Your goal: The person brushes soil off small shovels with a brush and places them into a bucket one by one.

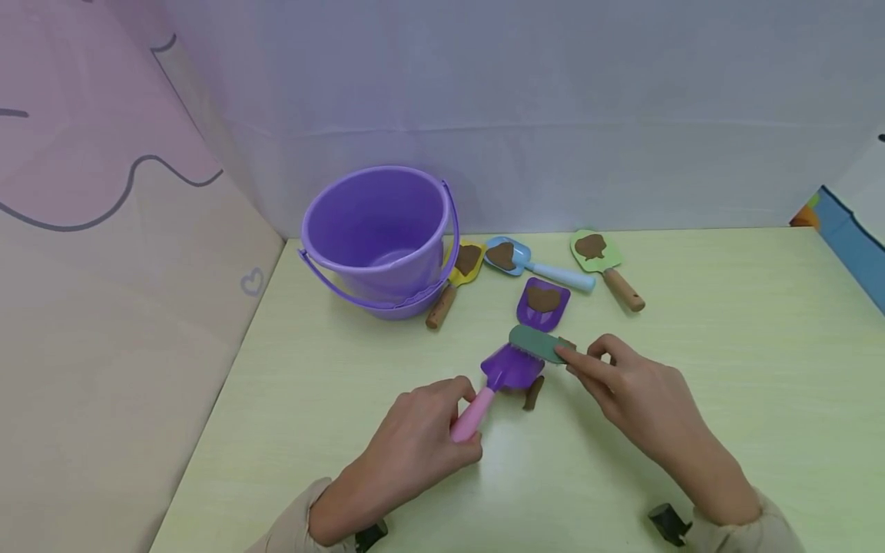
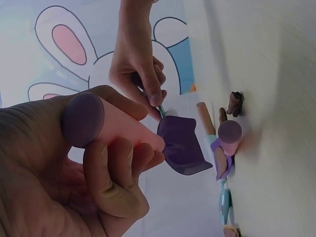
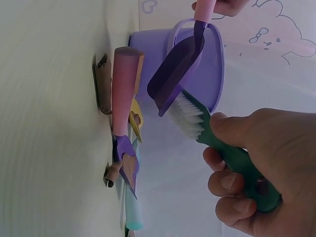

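My left hand (image 1: pixel 415 434) grips the pink handle of a toy shovel (image 1: pixel 513 367) with a purple blade, held above the table. My right hand (image 1: pixel 643 395) holds a green brush (image 3: pixel 237 163) by its handle. The brush's white bristles (image 3: pixel 186 118) meet the edge of the shovel blade in the right wrist view. Below them lies a second purple shovel (image 3: pixel 126 89) with a pink handle and a brown patch on its blade; in the head view the raised shovel and brush partly hide it. A curled brown piece (image 1: pixel 534 392) lies beside it.
A purple bucket (image 1: pixel 408 286) stands at the back left, its handle hanging down. To its right lie a yellow shovel (image 1: pixel 442 307), a blue shovel (image 1: pixel 560 275) and a green shovel (image 1: pixel 622 290), each with a brown patch. A fabric wall (image 1: pixel 553 115) rises behind the table.
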`<action>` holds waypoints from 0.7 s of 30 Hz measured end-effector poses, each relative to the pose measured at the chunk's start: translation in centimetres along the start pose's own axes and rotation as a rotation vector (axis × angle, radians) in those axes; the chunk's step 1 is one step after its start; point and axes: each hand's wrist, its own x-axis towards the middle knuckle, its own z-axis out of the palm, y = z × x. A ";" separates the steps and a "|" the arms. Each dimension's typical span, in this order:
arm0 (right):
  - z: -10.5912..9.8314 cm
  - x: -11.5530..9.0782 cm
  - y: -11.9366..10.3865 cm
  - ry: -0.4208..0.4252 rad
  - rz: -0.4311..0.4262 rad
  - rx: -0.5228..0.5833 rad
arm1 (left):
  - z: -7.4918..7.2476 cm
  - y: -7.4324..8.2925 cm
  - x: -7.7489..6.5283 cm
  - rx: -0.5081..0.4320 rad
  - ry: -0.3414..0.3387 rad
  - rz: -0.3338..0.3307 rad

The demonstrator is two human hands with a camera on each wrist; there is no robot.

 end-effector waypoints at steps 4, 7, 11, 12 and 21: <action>0.1 0.0 0.2 0.004 0.002 -0.009 | -0.2 -0.1 -0.1 -0.003 0.022 0.000; 0.0 0.0 0.4 0.006 0.009 -0.018 | -0.2 -0.1 -0.1 -0.009 0.032 -0.004; -0.1 0.0 0.4 0.022 0.024 -0.015 | -0.2 -0.2 -0.1 -0.013 0.034 -0.009; -0.2 0.0 0.4 0.028 0.028 -0.004 | -0.3 -0.2 -0.1 -0.016 0.033 -0.011; -0.4 0.0 -0.3 0.007 0.042 0.099 | -0.4 -0.1 -0.1 -0.036 0.032 -0.022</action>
